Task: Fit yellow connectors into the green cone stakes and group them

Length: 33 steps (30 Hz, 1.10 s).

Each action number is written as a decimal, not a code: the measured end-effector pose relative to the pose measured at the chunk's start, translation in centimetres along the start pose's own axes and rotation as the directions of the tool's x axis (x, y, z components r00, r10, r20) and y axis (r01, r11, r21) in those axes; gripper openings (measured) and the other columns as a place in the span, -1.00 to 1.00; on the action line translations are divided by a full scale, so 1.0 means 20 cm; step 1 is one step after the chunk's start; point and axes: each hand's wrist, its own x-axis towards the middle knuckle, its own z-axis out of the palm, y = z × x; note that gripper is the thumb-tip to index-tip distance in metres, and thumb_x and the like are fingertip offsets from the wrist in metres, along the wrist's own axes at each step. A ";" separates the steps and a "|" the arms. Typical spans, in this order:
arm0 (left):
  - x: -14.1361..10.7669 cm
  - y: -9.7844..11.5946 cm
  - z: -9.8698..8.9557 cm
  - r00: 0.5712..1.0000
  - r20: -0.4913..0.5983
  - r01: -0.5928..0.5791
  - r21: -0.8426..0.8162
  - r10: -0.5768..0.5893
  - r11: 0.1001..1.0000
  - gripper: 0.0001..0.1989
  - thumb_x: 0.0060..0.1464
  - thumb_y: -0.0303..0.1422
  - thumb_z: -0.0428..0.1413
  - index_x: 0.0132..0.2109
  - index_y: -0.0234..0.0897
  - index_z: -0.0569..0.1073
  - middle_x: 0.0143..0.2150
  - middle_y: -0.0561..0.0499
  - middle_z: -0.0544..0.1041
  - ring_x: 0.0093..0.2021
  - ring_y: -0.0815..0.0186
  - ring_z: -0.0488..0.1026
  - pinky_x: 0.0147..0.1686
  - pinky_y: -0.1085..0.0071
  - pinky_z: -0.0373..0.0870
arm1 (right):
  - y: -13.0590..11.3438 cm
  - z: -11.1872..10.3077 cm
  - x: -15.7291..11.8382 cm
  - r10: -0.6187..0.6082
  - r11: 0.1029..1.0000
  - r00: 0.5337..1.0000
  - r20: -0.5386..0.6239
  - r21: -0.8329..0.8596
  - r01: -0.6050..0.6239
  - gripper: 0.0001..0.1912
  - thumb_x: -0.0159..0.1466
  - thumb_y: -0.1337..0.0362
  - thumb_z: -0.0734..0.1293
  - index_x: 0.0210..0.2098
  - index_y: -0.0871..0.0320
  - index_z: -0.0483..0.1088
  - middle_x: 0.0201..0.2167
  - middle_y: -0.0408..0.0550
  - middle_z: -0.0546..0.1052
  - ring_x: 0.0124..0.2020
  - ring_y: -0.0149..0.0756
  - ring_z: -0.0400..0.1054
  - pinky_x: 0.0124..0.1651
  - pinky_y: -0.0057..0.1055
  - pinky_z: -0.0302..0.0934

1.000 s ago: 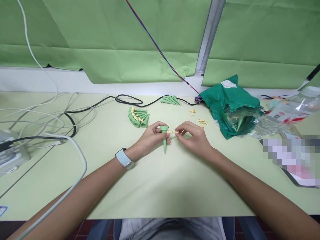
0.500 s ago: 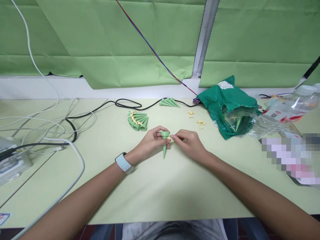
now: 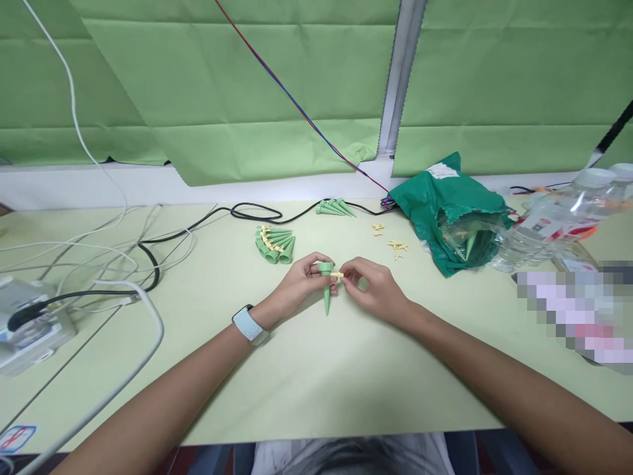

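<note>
The pale green tabletop (image 3: 316,389) carries a torn green plastic bag (image 3: 445,218), a bunch of green spikes with yellow parts (image 3: 273,245), and loose yellow plastic pieces (image 3: 397,248). At centre, the hands are together. The left hand (image 3: 297,284) clamps a green plastic spike (image 3: 326,293), point toward the person. The right hand (image 3: 373,287) pinches a small yellow plastic part (image 3: 337,274) at the spike's collar. Recommended: hold the spike steady, keeping the yellow part square to the collar.
</note>
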 end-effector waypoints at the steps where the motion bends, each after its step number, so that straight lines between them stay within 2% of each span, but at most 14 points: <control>1: 0.00 0.00 0.00 1.000 -0.004 -0.001 0.002 0.002 1.000 -0.70 0.09 -0.35 0.32 -0.08 -0.26 0.41 -0.36 0.05 0.53 -0.28 0.22 0.60 -0.10 0.18 0.50 | 0.00 0.00 0.00 0.016 1.000 1.000 0.006 -0.002 -0.016 -0.95 0.38 0.31 0.29 -0.19 0.08 0.40 -0.30 -0.09 0.53 -0.33 -0.32 0.42 -0.23 -0.38 0.30; 6: 0.00 0.00 0.00 1.000 -0.012 0.015 0.013 -0.015 1.000 -0.69 0.07 -0.37 0.33 -0.09 -0.27 0.42 -0.39 0.07 0.52 -0.32 0.22 0.60 -0.12 0.20 0.50 | 0.01 -0.02 0.01 0.157 0.982 0.985 0.071 -0.118 -0.148 -0.64 0.48 0.21 0.20 -0.45 0.11 0.37 -0.52 -0.15 0.46 -0.47 -0.36 0.31 -0.35 -0.37 0.13; 8: 0.00 0.00 0.01 1.000 -0.018 0.023 -0.006 -0.023 1.000 -0.69 0.06 -0.37 0.33 -0.09 -0.27 0.42 -0.38 0.06 0.53 -0.31 0.22 0.60 -0.13 0.21 0.50 | 0.01 -0.02 0.01 0.140 0.984 0.989 0.051 -0.116 -0.133 -0.68 0.49 0.23 0.18 -0.37 0.11 0.41 -0.45 -0.12 0.50 -0.40 -0.33 0.36 -0.29 -0.36 0.17; 11: 0.00 0.01 0.01 0.999 -0.032 0.031 -0.043 -0.032 0.999 -0.68 0.04 -0.37 0.34 -0.09 -0.26 0.43 -0.37 0.06 0.54 -0.32 0.23 0.60 -0.15 0.23 0.50 | -0.01 -0.02 0.00 0.065 0.997 0.998 0.000 -0.040 -0.065 -0.91 0.42 0.27 0.27 -0.16 0.10 0.41 -0.28 -0.08 0.54 -0.30 -0.32 0.41 -0.22 -0.38 0.25; 14: 0.00 0.01 0.01 0.999 -0.029 0.021 -0.039 -0.022 0.999 -0.67 0.02 -0.38 0.36 -0.11 -0.27 0.43 -0.37 0.06 0.55 -0.33 0.24 0.60 -0.15 0.23 0.50 | -0.01 -0.01 0.00 0.009 0.999 1.000 0.021 -0.037 -0.008 -0.93 0.40 0.28 0.29 -0.16 0.10 0.41 -0.26 -0.06 0.53 -0.31 -0.32 0.40 -0.23 -0.38 0.26; 19: -0.01 0.02 0.02 0.999 -0.025 0.034 -0.054 -0.035 0.998 -0.67 0.00 -0.36 0.37 -0.12 -0.28 0.44 -0.37 0.05 0.54 -0.33 0.23 0.60 -0.14 0.21 0.50 | 0.01 -0.02 0.01 0.078 0.974 0.994 0.082 -0.220 -0.058 -0.66 0.50 0.23 0.15 -0.38 0.11 0.39 -0.44 -0.08 0.49 -0.34 -0.28 0.37 -0.25 -0.34 0.17; 20: -0.01 0.02 0.02 0.999 -0.029 0.040 -0.062 -0.041 0.997 -0.67 0.00 -0.37 0.37 -0.13 -0.28 0.44 -0.37 0.05 0.54 -0.33 0.23 0.60 -0.14 0.21 0.50 | 0.02 -0.03 0.01 0.081 0.970 0.994 0.078 -0.235 -0.060 -0.66 0.51 0.23 0.14 -0.36 0.11 0.39 -0.42 -0.07 0.50 -0.32 -0.28 0.38 -0.24 -0.33 0.17; 22: -0.01 0.02 0.02 0.998 -0.038 0.045 -0.079 -0.048 0.996 -0.67 -0.01 -0.38 0.37 -0.12 -0.28 0.44 -0.38 0.06 0.53 -0.34 0.24 0.60 -0.15 0.21 0.49 | 0.02 -0.04 0.01 0.052 0.976 0.997 0.058 -0.216 -0.039 -0.79 0.49 0.23 0.19 -0.21 0.11 0.42 -0.31 -0.05 0.55 -0.28 -0.27 0.41 -0.20 -0.34 0.20; 23: 0.00 0.02 0.02 0.998 -0.038 0.044 -0.081 -0.047 0.996 -0.67 -0.01 -0.38 0.37 -0.12 -0.28 0.44 -0.39 0.07 0.52 -0.34 0.25 0.59 -0.15 0.22 0.49 | 0.02 -0.04 0.01 0.021 0.980 0.998 0.058 -0.199 -0.009 -0.86 0.46 0.22 0.23 -0.13 0.11 0.41 -0.25 -0.04 0.56 -0.26 -0.27 0.42 -0.19 -0.35 0.22; 25: 0.00 0.02 0.02 0.999 -0.023 0.035 -0.065 -0.037 0.997 -0.67 0.01 -0.38 0.36 -0.11 -0.27 0.45 -0.40 0.08 0.51 -0.33 0.25 0.59 -0.14 0.22 0.49 | 0.02 -0.04 0.00 -0.051 0.978 0.995 0.086 -0.196 0.067 -0.87 0.43 0.23 0.28 -0.07 0.11 0.39 -0.19 -0.02 0.57 -0.24 -0.27 0.42 -0.20 -0.35 0.22; 27: 0.00 0.02 0.02 1.000 -0.004 0.027 -0.035 -0.027 0.999 -0.69 0.02 -0.38 0.35 -0.11 -0.27 0.45 -0.41 0.08 0.50 -0.32 0.24 0.59 -0.13 0.21 0.49 | 0.02 -0.04 0.00 -0.089 0.959 0.989 0.121 -0.258 0.118 -0.86 0.47 0.25 0.22 -0.13 0.12 0.41 -0.22 -0.01 0.58 -0.24 -0.26 0.42 -0.21 -0.34 0.20; 30: 0.00 0.02 0.02 0.999 -0.006 0.032 -0.029 -0.033 0.999 -0.70 0.03 -0.38 0.35 -0.11 -0.28 0.44 -0.40 0.07 0.51 -0.32 0.23 0.59 -0.13 0.19 0.50 | 0.02 -0.03 0.00 -0.058 0.909 0.992 0.108 -0.406 0.097 -0.70 0.52 0.24 0.12 -0.25 0.12 0.42 -0.34 -0.01 0.57 -0.28 -0.24 0.40 -0.24 -0.31 0.13; 33: 0.00 0.02 0.01 0.999 -0.016 0.041 -0.050 -0.042 0.998 -0.69 0.03 -0.38 0.35 -0.11 -0.28 0.44 -0.38 0.06 0.52 -0.33 0.25 0.59 -0.14 0.22 0.50 | 0.02 -0.03 0.00 -0.072 0.887 0.993 0.091 -0.450 0.106 -0.74 0.50 0.18 0.17 -0.19 0.13 0.43 -0.31 0.01 0.58 -0.27 -0.21 0.40 -0.25 -0.30 0.12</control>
